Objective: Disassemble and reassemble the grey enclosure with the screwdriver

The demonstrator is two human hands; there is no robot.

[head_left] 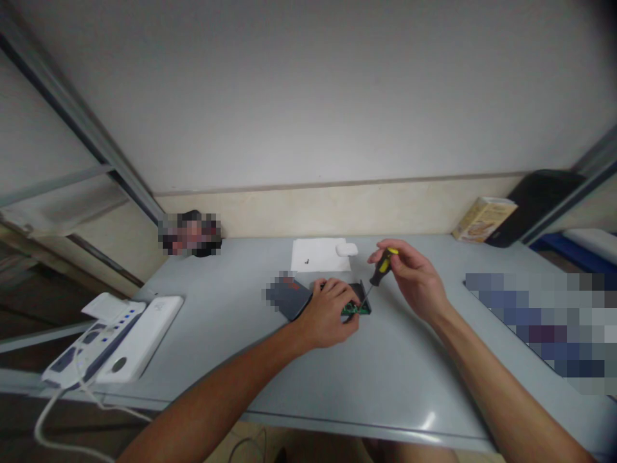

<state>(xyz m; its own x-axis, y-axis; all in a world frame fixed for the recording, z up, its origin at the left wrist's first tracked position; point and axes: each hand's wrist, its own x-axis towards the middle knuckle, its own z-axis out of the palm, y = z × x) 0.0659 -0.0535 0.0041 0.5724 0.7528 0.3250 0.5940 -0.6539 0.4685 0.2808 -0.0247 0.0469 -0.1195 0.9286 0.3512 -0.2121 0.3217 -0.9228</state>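
My left hand (332,315) is closed on a small black open-topped case with a green circuit board (351,309) inside, pinning it to the table. Much of the case is hidden under my fingers. In my right hand (417,280) is a screwdriver (384,267) with a black and yellow handle, tilted so its thin shaft runs down to the board's right part. Whether the tip sits in a screw is too small to tell. A dark grey flat piece (292,299) lies just left of my left hand. Behind, a few tiny dark bits (307,261) rest on white paper (318,247).
A small white rounded case (347,249) sits on the paper's right side. At left are a white power strip (96,341) with cables and a long white box (144,341). A yellowish carton (484,220) and a black object (535,202) stand at back right.
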